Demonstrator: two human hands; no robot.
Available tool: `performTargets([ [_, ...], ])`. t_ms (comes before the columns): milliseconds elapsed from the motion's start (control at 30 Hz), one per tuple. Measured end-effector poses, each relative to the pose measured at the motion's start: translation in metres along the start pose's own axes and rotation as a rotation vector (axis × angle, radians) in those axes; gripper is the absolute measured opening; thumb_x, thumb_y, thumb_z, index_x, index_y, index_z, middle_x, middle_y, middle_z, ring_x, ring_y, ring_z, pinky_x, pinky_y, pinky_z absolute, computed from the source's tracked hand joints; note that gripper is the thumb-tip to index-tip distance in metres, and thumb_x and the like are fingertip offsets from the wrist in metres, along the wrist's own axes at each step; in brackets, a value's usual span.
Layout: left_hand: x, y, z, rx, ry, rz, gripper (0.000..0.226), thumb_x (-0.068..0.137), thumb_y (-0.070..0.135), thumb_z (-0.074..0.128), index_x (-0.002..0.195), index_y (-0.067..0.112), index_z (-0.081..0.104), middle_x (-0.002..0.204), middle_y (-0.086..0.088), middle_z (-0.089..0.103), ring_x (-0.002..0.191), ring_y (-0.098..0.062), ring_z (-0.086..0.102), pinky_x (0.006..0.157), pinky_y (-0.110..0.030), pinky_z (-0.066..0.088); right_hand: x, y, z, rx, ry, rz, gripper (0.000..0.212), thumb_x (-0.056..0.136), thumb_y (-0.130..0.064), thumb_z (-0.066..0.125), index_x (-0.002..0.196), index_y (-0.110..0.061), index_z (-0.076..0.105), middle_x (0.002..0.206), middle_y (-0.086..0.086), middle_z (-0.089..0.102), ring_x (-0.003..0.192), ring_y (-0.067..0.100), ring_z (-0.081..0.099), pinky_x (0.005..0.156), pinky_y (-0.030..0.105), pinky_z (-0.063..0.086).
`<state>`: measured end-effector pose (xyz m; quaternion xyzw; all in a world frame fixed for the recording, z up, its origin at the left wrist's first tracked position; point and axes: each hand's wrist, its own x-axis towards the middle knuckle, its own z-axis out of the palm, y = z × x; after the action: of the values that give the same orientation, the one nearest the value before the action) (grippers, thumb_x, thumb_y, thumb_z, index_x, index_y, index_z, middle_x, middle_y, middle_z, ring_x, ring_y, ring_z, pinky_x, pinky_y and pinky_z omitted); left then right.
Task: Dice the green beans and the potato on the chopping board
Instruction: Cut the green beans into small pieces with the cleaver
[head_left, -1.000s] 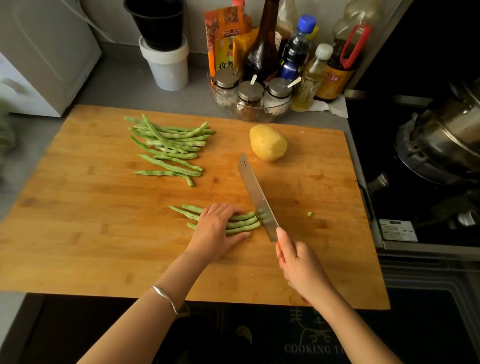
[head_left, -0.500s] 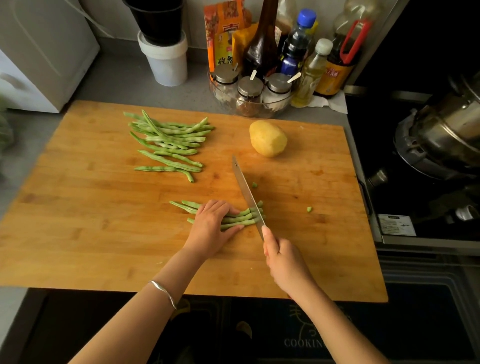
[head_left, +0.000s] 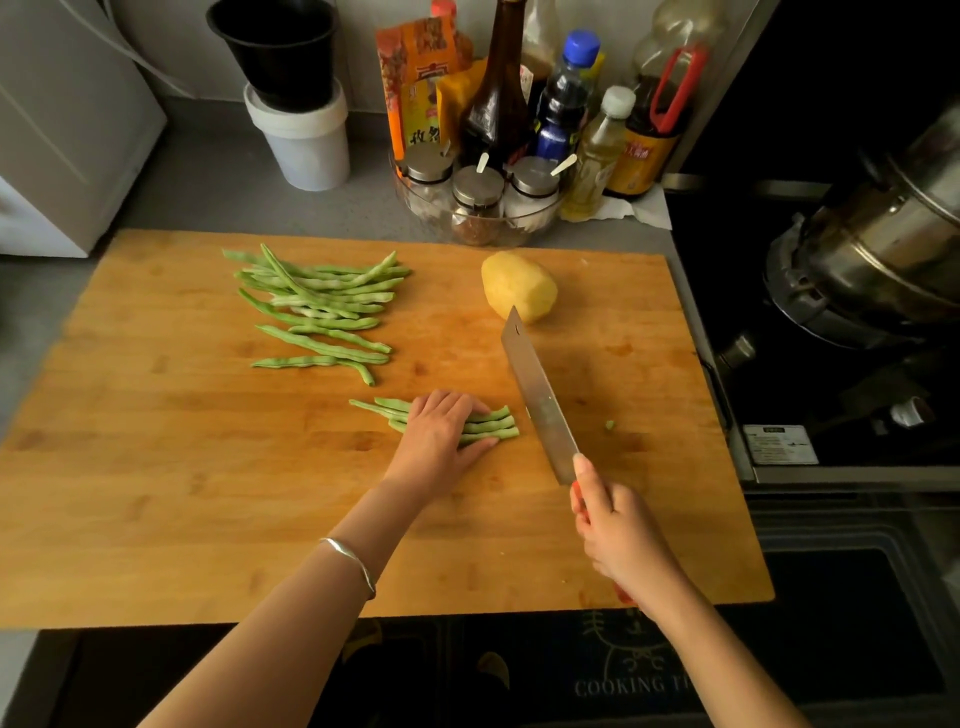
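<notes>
A wooden chopping board (head_left: 156, 467) fills the counter. A pile of whole green beans (head_left: 317, 304) lies at its back left. The peeled yellow potato (head_left: 519, 286) rests at the back middle. My left hand (head_left: 436, 441) presses flat on a small bundle of beans (head_left: 491, 423), whose cut ends point right. My right hand (head_left: 613, 525) grips the red handle of a cleaver (head_left: 537, 395). The blade is lifted and stands a little right of the bundle's ends, apart from them. One small cut bean piece (head_left: 609, 425) lies to the right of the blade.
Behind the board stand a white tub with a black cup (head_left: 296, 104), a glass bowl of spice jars (head_left: 475, 197) and several bottles (head_left: 566, 98). A black hob with a steel pot (head_left: 883, 244) borders the board's right edge. A white appliance (head_left: 62, 130) is at the far left.
The cleaver came down on the ends of the bundle, then swung back to the right and up, away from the beans. My left hand stayed on the bundle.
</notes>
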<state>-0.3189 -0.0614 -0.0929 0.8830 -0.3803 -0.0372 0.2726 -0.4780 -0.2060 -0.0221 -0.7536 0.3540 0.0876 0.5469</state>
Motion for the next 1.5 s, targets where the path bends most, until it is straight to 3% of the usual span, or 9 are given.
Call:
performTargets([
  [167,-0.007,-0.005,-0.004,0.018,0.017,-0.006,0.042,0.085,0.047,0.063,0.119,0.024,0.056,0.115,0.006,0.058,0.111,-0.017,0.048,0.100,-0.030,0.024,-0.010,-0.005,0.015,0.040,-0.011,-0.037,0.052,0.099,-0.052,0.034,0.065,-0.013,0.043,0.045,-0.006,0.033,0.035,0.005,0.030,0.038,0.015,0.024],
  [400,-0.008,-0.006,-0.003,-0.043,0.037,-0.039,0.029,0.085,0.040,0.065,0.110,0.027,0.060,0.111,0.009,0.059,0.106,-0.015,0.049,0.096,-0.027,0.024,-0.011,-0.005,0.028,-0.004,0.009,-0.010,0.059,0.083,-0.069,0.031,0.065,-0.015,0.044,0.044,-0.006,0.036,0.037,0.006,0.033,0.047,0.024,0.027],
  [533,-0.008,-0.007,-0.003,-0.061,0.052,-0.038,0.026,0.084,0.039,0.067,0.106,0.027,0.061,0.109,0.010,0.061,0.106,-0.015,0.050,0.094,-0.022,0.020,-0.005,-0.012,0.040,-0.147,0.078,-0.028,0.051,0.095,-0.059,0.029,0.061,-0.024,0.044,0.050,-0.006,0.043,0.048,0.011,0.043,0.054,0.029,0.035],
  [733,-0.007,-0.007,-0.006,-0.040,0.014,-0.025,0.031,0.086,0.043,0.063,0.112,0.027,0.059,0.114,0.008,0.059,0.111,-0.015,0.048,0.098,-0.026,0.021,0.007,-0.016,0.042,-0.060,0.093,0.024,0.060,0.088,-0.069,0.028,0.065,-0.016,0.046,0.045,-0.007,0.038,0.040,0.010,0.036,0.046,0.026,0.029],
  [900,-0.012,-0.018,-0.009,-0.001,0.021,0.010,0.049,0.081,0.057,0.056,0.119,0.026,0.057,0.116,0.009,0.058,0.113,-0.015,0.044,0.102,-0.029,0.020,-0.009,-0.015,0.035,0.021,0.064,-0.046,0.055,0.094,-0.059,0.031,0.066,-0.013,0.040,0.044,-0.007,0.031,0.038,0.006,0.029,0.042,0.019,0.025],
  [1100,-0.015,-0.019,-0.007,-0.064,0.060,-0.024,0.031,0.084,0.041,0.064,0.111,0.027,0.060,0.112,0.009,0.059,0.109,-0.013,0.045,0.096,-0.023,0.016,-0.013,-0.014,0.045,0.011,0.035,-0.035,0.054,0.097,-0.058,0.032,0.066,-0.015,0.042,0.043,-0.008,0.033,0.037,0.005,0.031,0.042,0.020,0.025],
  [1267,-0.015,-0.019,-0.004,-0.103,0.096,-0.033,0.027,0.081,0.036,0.070,0.105,0.025,0.063,0.109,0.009,0.062,0.107,-0.012,0.046,0.096,-0.022,0.016,-0.002,-0.017,0.060,-0.027,0.061,0.016,0.057,0.093,-0.063,0.029,0.064,-0.016,0.043,0.046,-0.007,0.035,0.040,0.009,0.034,0.046,0.027,0.027],
  [1500,-0.014,-0.020,-0.007,-0.077,0.079,-0.030,0.026,0.082,0.037,0.070,0.105,0.025,0.064,0.109,0.008,0.063,0.108,-0.016,0.052,0.097,-0.025,0.017,0.010,-0.025,0.066,-0.129,0.105,0.013,0.053,0.096,-0.061,0.025,0.064,-0.023,0.045,0.055,-0.006,0.043,0.049,0.011,0.042,0.050,0.026,0.033],
])
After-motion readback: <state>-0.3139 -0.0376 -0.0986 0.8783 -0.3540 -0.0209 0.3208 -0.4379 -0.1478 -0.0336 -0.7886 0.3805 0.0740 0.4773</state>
